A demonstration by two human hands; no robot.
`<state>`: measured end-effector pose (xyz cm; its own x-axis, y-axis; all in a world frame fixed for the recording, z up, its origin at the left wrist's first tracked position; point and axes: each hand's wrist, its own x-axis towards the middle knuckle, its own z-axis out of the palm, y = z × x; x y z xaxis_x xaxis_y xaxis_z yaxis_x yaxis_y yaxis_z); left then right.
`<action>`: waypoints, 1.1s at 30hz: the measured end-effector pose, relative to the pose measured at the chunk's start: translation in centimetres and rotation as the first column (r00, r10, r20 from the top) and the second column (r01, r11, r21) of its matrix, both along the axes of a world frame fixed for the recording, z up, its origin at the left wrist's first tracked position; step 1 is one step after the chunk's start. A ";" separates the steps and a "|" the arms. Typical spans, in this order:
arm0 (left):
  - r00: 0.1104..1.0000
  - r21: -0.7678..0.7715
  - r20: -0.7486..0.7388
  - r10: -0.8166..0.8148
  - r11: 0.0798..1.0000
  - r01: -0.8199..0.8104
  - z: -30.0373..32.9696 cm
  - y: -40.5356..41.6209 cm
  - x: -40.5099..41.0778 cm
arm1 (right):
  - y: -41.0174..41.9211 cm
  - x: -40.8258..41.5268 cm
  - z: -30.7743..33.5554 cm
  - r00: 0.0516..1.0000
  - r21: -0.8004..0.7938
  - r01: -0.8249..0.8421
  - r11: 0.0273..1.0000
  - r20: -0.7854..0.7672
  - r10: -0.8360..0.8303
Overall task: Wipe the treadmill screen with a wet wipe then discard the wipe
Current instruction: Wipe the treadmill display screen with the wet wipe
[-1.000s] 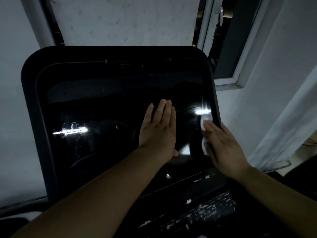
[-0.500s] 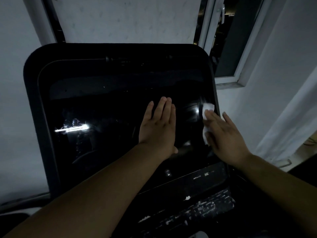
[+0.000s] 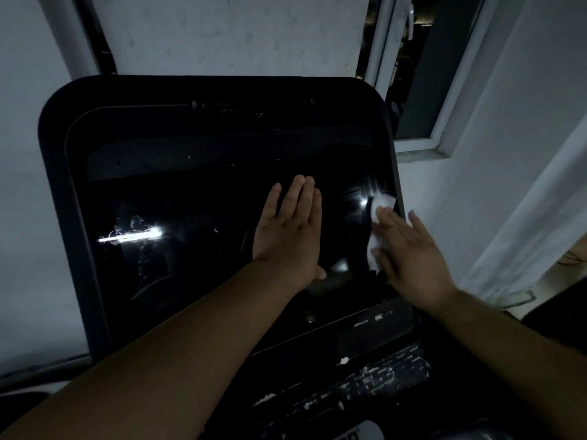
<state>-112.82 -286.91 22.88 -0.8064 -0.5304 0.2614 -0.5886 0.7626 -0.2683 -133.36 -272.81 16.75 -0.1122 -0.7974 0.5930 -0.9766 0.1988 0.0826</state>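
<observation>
Left hand: my left hand (image 3: 290,230) lies flat on the screen (image 3: 190,201), palm down, fingers straight and close together, thumb tucked at the lower edge. It holds nothing.
Right hand: my right hand (image 3: 409,252) is spread flat too, palm down, fingers stretched out and pressing the wipe (image 3: 379,217) against the glass. It does not grip the wipe; it pins it.
Wipe: white and crumpled, under my right fingertips, with a bunched part showing past them and another bit sticking out by my thumb side. It sits just inside the screen's right edge.
Screen: dark and glossy, tilted up in front of both hands. A bright glint shows just left of the wipe, and a streak of reflected light lies well to the left of my left hand.
Gap: my two hands are apart, with bare glass between them.
Console: the dark panel (image 3: 365,376) below my right wrist has pale worn patches.
Window: a window (image 3: 422,74) stands beyond my right hand, up and to the right.
</observation>
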 end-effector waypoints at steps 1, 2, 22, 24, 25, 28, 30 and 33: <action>1.000 0.003 0.002 0.000 1.000 0.000 0.1 0.0 0.0 | 0.3 1.0 -1.1 0.999 -0.015 -0.034 0.999 -0.001 0.034; 1.000 0.004 0.006 0.001 1.000 -0.001 0.1 0.1 0.1 | 0.8 2.0 -2.2 0.997 -0.012 -0.080 0.997 -0.007 0.080; 0.999 -0.017 0.043 0.006 1.000 -0.005 0.3 0.1 -0.1 | 2.2 7.4 -6.5 0.986 -0.115 0.024 0.993 0.167 -0.005; 0.999 -0.014 0.046 0.009 1.000 -0.008 0.4 0.2 0.0 | 2.1 8.2 -6.4 0.990 -0.081 -0.080 0.993 0.107 0.089; 0.999 -0.010 0.045 0.005 1.000 -0.005 0.5 0.3 0.1 | 2.2 7.7 -6.2 0.992 -0.077 -0.081 0.994 0.093 0.088; 0.999 0.021 0.011 -0.031 0.999 0.031 0.9 0.0 0.7 | 2.8 4.9 -5.4 0.976 -0.114 0.108 0.988 0.203 -0.083; 0.998 0.012 -0.030 -0.058 0.998 0.058 1.0 -0.1 1.6 | 2.9 4.4 -5.3 0.951 -0.117 0.201 0.973 0.262 -0.165; 0.996 -0.006 -0.040 -0.074 0.997 0.074 0.7 0.1 3.4 | 1.6 7.4 -5.8 0.976 -0.133 0.068 0.989 0.216 -0.038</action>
